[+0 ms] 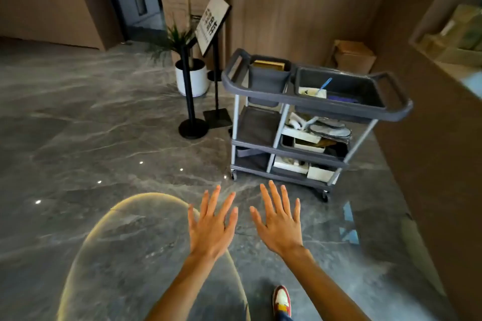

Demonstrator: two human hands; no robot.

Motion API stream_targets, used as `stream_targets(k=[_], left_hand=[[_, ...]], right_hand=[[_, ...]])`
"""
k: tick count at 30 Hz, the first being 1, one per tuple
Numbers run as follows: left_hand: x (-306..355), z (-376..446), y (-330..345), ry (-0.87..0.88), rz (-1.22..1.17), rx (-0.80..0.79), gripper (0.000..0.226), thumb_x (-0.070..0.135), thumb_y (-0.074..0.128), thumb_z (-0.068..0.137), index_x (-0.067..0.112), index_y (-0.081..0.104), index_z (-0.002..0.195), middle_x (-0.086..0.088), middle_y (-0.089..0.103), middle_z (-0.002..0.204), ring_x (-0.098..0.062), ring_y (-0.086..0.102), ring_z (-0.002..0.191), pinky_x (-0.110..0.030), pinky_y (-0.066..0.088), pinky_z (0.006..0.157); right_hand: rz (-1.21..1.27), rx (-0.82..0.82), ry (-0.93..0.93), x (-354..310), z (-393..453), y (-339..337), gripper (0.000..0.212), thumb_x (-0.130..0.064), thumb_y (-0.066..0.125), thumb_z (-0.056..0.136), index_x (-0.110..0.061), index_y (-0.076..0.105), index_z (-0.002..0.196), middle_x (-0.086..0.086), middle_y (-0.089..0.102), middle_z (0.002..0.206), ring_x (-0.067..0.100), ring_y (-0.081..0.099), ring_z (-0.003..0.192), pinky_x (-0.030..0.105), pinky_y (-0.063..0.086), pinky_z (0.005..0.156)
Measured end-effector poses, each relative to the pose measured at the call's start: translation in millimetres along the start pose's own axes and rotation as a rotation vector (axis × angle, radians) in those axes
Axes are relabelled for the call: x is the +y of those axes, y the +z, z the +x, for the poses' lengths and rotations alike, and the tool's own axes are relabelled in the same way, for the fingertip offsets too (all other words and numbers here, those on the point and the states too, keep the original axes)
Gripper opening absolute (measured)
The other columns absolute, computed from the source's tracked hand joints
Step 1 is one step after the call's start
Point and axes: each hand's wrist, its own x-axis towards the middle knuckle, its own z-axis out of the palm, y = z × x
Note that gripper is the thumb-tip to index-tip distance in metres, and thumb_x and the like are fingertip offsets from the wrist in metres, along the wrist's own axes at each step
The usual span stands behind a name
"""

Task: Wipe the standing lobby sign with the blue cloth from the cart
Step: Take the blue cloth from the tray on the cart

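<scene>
The fingers (273, 194) of the right hand (280, 224) are spreading wide and flat, grasping nothing, and the left hand (210, 227) just beside it is doing the same, palm down, fingers splayed and released. Both hands are hovering over the grey marble floor (104, 125), well apart from anything the task needs.

Beyond them the grey cart (399, 107) is standing near a wooden wall. In its upper right tray a dark blue patch is lying flat, which is looking like the blue cloth (341, 99), next to a white container with a blue-handled tool (324, 85); the fabric itself is too dim to confirm. A cloth like this is likely being light, limp and easy to bunch, so pinching it near the middle or gathering an edge should be lifting it cleanly, with care not to snag the tool beside it.

Left of the cart the standing lobby sign (212, 23) is tilting on its slim black post, with a potted plant (191, 75) just behind it. The panel is probably being smooth and rigid but top-heavy on that base, so steadying its frame with one hand while wiping seems wise.
</scene>
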Motion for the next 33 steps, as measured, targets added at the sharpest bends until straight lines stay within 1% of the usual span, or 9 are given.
stream_targets(k=[3, 8, 12, 17, 19, 22, 25, 30, 33], left_hand=[[19, 31, 8, 0.051, 0.027, 0.040, 0.061, 0.066, -0.004, 0.094, 0.055, 0.008, 0.153, 0.017, -0.010, 0.166, -0.014, -0.009, 0.154, -0.057, -0.002, 0.121], [67, 92, 28, 0.083, 0.032, 0.084, 0.060, 0.066, -0.001, 0.094, 0.056, 0.015, 0.152, 0.016, -0.001, 0.167, -0.014, -0.001, 0.154, -0.057, 0.003, 0.121], [115, 137, 39, 0.123, 0.026, 0.072, 0.058, 0.066, 0.000, 0.096, 0.056, 0.011, 0.152, 0.015, -0.001, 0.167, -0.013, -0.004, 0.154, -0.057, 0.003, 0.121], [180, 191, 52, 0.149, 0.069, 0.050, 0.064, 0.067, -0.011, 0.091, 0.057, 0.005, 0.152, 0.015, -0.009, 0.167, -0.012, -0.009, 0.154, -0.054, -0.002, 0.122], [203, 210, 57, 0.168, 0.074, 0.047, 0.064, 0.067, -0.009, 0.091, 0.057, 0.008, 0.152, 0.016, -0.010, 0.166, -0.012, -0.009, 0.154, -0.053, -0.002, 0.121], [233, 236, 59, 0.208, 0.070, 0.058, 0.062, 0.065, -0.002, 0.094, 0.055, 0.013, 0.153, 0.015, -0.006, 0.167, -0.013, -0.005, 0.154, -0.055, 0.000, 0.121], [248, 253, 62, 0.233, 0.115, 0.058, 0.063, 0.066, -0.005, 0.092, 0.054, 0.010, 0.152, 0.013, -0.005, 0.167, -0.014, -0.004, 0.154, -0.055, 0.002, 0.122], [275, 287, 82, 0.267, 0.134, 0.019, 0.063, 0.065, -0.002, 0.093, 0.054, 0.011, 0.154, 0.011, -0.003, 0.168, -0.015, -0.002, 0.154, -0.056, 0.006, 0.122], [290, 311, 95, 0.301, 0.126, 0.022, 0.055, 0.063, 0.011, 0.100, 0.052, 0.016, 0.154, 0.009, 0.004, 0.168, -0.018, 0.003, 0.155, -0.057, 0.008, 0.121]], right_hand=[[-0.021, 0.013, 0.048, 25, 21, -6, 0.072, -0.074, 0.001, 0.093, -0.041, -0.015, 0.156, -0.014, -0.021, 0.166, 0.015, -0.029, 0.150, 0.054, -0.016, 0.122], [0.004, 0.051, 0.088, 81, 68, -22, 0.071, -0.072, 0.008, 0.097, -0.041, -0.015, 0.156, -0.016, -0.022, 0.165, 0.014, -0.029, 0.150, 0.052, -0.017, 0.122], [0.010, 0.064, 0.120, 130, 100, -41, 0.070, -0.072, 0.008, 0.096, -0.042, -0.016, 0.155, -0.016, -0.023, 0.164, 0.013, -0.030, 0.150, 0.052, -0.017, 0.122], [0.013, 0.081, 0.168, 198, 139, -67, 0.070, -0.072, 0.007, 0.096, -0.043, -0.017, 0.155, -0.015, -0.022, 0.165, 0.016, -0.027, 0.151, 0.055, -0.013, 0.123], [0.015, 0.080, 0.192, 224, 153, -76, 0.070, -0.072, 0.007, 0.096, -0.043, -0.016, 0.155, -0.015, -0.024, 0.164, 0.016, -0.028, 0.151, 0.055, -0.013, 0.123], [0.011, 0.087, 0.220, 261, 171, -90, 0.071, -0.073, 0.006, 0.095, -0.043, -0.016, 0.155, -0.014, -0.024, 0.165, 0.016, -0.029, 0.150, 0.054, -0.014, 0.123], [0.006, 0.085, 0.232, 286, 180, -98, 0.071, -0.072, 0.007, 0.095, -0.042, -0.015, 0.156, -0.013, -0.023, 0.165, 0.017, -0.027, 0.151, 0.055, -0.014, 0.123], [-0.021, 0.079, 0.288, 331, 204, -106, 0.070, -0.070, 0.009, 0.097, -0.041, -0.016, 0.156, -0.013, -0.024, 0.165, 0.017, -0.027, 0.151, 0.054, -0.014, 0.123], [-0.029, 0.061, 0.308, 348, 221, -106, 0.071, -0.071, 0.006, 0.097, -0.041, -0.019, 0.155, -0.012, -0.027, 0.164, 0.018, -0.029, 0.150, 0.054, -0.016, 0.122]])
